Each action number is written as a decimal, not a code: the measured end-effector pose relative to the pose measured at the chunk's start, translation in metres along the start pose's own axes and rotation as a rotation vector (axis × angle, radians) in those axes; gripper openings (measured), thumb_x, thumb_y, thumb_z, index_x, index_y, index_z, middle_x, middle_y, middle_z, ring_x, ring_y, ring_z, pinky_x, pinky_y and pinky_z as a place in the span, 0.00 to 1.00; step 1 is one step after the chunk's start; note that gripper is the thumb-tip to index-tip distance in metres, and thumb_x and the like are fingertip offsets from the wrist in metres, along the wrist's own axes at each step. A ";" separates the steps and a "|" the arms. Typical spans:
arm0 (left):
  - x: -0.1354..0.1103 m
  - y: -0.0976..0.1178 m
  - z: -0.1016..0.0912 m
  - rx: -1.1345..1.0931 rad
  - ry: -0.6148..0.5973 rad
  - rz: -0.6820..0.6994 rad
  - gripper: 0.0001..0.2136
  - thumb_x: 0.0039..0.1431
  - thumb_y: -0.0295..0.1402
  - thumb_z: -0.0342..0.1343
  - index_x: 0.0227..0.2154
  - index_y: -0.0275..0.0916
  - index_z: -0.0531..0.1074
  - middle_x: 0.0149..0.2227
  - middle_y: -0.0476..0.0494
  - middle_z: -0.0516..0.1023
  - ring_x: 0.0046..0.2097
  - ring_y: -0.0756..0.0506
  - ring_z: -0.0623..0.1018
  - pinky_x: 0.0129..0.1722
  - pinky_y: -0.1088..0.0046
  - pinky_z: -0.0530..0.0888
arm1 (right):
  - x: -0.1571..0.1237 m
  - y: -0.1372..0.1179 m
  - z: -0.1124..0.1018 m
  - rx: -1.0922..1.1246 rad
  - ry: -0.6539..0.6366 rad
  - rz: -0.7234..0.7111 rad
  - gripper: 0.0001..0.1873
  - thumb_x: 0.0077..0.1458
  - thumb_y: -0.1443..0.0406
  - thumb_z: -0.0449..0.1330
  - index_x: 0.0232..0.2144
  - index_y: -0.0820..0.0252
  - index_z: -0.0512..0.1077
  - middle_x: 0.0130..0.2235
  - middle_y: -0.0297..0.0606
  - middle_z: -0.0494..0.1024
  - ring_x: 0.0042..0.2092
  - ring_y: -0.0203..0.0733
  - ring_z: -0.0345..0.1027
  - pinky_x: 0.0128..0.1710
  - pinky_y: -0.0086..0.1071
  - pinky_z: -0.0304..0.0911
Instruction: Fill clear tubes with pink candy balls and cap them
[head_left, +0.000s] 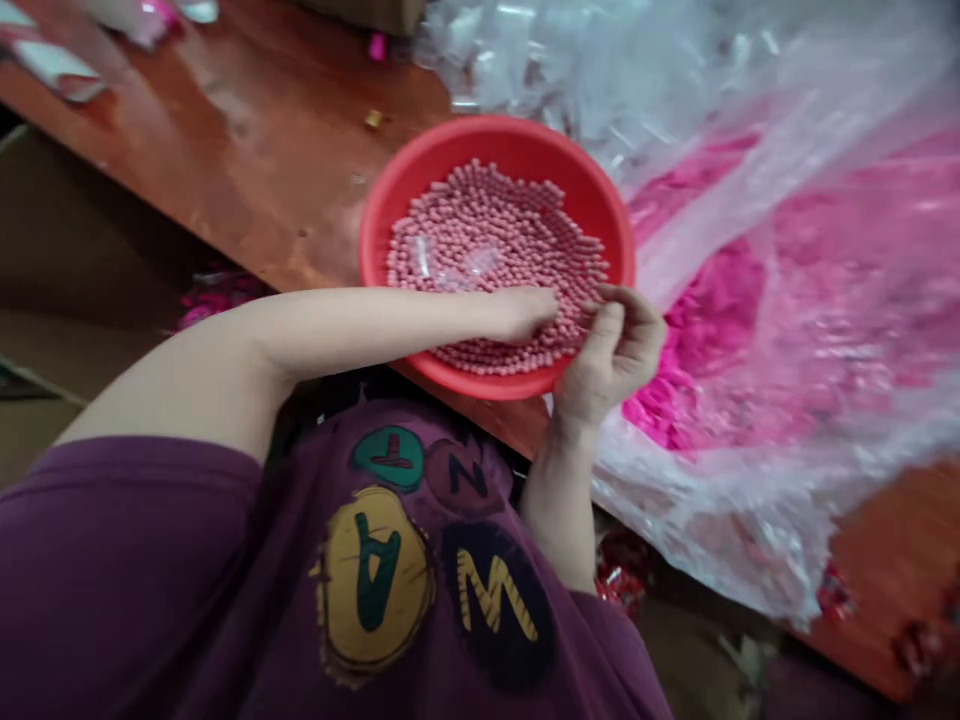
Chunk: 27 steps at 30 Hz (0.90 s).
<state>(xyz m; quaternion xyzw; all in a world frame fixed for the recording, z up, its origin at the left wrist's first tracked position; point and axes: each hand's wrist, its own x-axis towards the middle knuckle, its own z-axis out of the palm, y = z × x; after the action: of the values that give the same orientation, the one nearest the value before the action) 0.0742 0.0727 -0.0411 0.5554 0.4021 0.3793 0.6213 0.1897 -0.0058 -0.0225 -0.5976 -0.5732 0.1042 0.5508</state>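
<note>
A round red plastic bowl (495,135) sits on the reddish-brown wooden tabletop (187,150), close to the tabletop's near edge and in front of the person's purple T-shirt (375,560). The bowl holds a wide layer of small pink beads (495,235), with a scrap of clear plastic (450,265) lying among them on the left side. The left hand (521,315) reaches across from the left and rests at the near side of the bowl, its fingers curled down against the beads; whether it has hold of any cannot be told. The right hand (615,355) rises from the near side at the bowl's right rim, half closed, with its thumb and fingers curved towards each other over the beads; whether anything is pinched there is too small to tell. Just right of the bowl lies a large clear plastic bag (750,480) with magenta contents (697,400), its crumpled plastic (540,60) spreading to the far side. A small gold object (373,119) lies on the tabletop beyond the bowl, and white-and-red packets (52,70) lie at the far left. Shiny red wrappers (619,570) show below the tabletop's near edge.
</note>
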 end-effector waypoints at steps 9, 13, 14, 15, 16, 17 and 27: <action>-0.025 0.054 -0.045 0.232 -0.282 0.031 0.05 0.48 0.23 0.64 0.28 0.39 0.80 0.29 0.49 0.79 0.34 0.47 0.75 0.39 0.70 0.72 | 0.001 0.019 -0.010 0.089 -0.079 0.040 0.20 0.78 0.55 0.46 0.62 0.52 0.69 0.57 0.47 0.79 0.55 0.52 0.80 0.58 0.55 0.79; -0.060 0.070 -0.055 -0.153 -0.226 -0.127 0.02 0.57 0.28 0.63 0.31 0.38 0.81 0.36 0.44 0.83 0.40 0.46 0.81 0.44 0.69 0.79 | 0.007 0.004 -0.017 0.120 -0.209 0.015 0.15 0.77 0.57 0.52 0.57 0.52 0.73 0.54 0.43 0.82 0.51 0.48 0.80 0.55 0.48 0.80; -0.068 0.070 -0.055 -0.225 -0.208 -0.161 0.01 0.58 0.29 0.64 0.32 0.39 0.81 0.37 0.43 0.83 0.40 0.46 0.82 0.43 0.69 0.80 | 0.009 0.000 -0.018 0.125 -0.248 0.015 0.15 0.77 0.58 0.52 0.58 0.52 0.73 0.54 0.43 0.82 0.49 0.48 0.80 0.54 0.48 0.81; -0.075 0.070 -0.055 -0.288 -0.192 -0.186 0.02 0.59 0.30 0.65 0.34 0.39 0.81 0.38 0.42 0.84 0.41 0.46 0.83 0.42 0.69 0.80 | 0.011 -0.003 -0.018 0.125 -0.290 0.013 0.16 0.77 0.58 0.52 0.59 0.51 0.73 0.55 0.43 0.82 0.48 0.47 0.80 0.53 0.48 0.81; -0.081 0.069 -0.054 -0.341 -0.178 -0.202 0.03 0.59 0.30 0.66 0.36 0.39 0.81 0.39 0.42 0.84 0.41 0.45 0.83 0.41 0.70 0.80 | 0.013 -0.007 -0.019 0.121 -0.332 0.006 0.17 0.76 0.59 0.51 0.61 0.51 0.73 0.56 0.43 0.82 0.48 0.48 0.79 0.53 0.49 0.81; -0.086 0.067 -0.052 -0.387 -0.162 -0.211 0.05 0.59 0.30 0.66 0.38 0.39 0.81 0.40 0.41 0.84 0.42 0.45 0.84 0.39 0.71 0.80 | 0.015 -0.011 -0.020 0.108 -0.376 -0.005 0.19 0.76 0.60 0.51 0.62 0.50 0.73 0.58 0.44 0.81 0.49 0.48 0.79 0.54 0.49 0.81; -0.097 0.051 -0.032 -0.600 -0.018 -0.326 0.13 0.72 0.39 0.58 0.32 0.38 0.77 0.30 0.44 0.78 0.27 0.50 0.72 0.24 0.75 0.69 | 0.038 -0.035 -0.035 0.162 -0.801 -0.054 0.12 0.69 0.53 0.66 0.48 0.51 0.80 0.46 0.38 0.80 0.42 0.45 0.73 0.43 0.40 0.75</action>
<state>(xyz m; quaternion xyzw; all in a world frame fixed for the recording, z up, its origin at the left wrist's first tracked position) 0.0058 0.0013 0.0156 0.2798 0.3506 0.3711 0.8130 0.2083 -0.0036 0.0364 -0.4491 -0.7478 0.3592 0.3318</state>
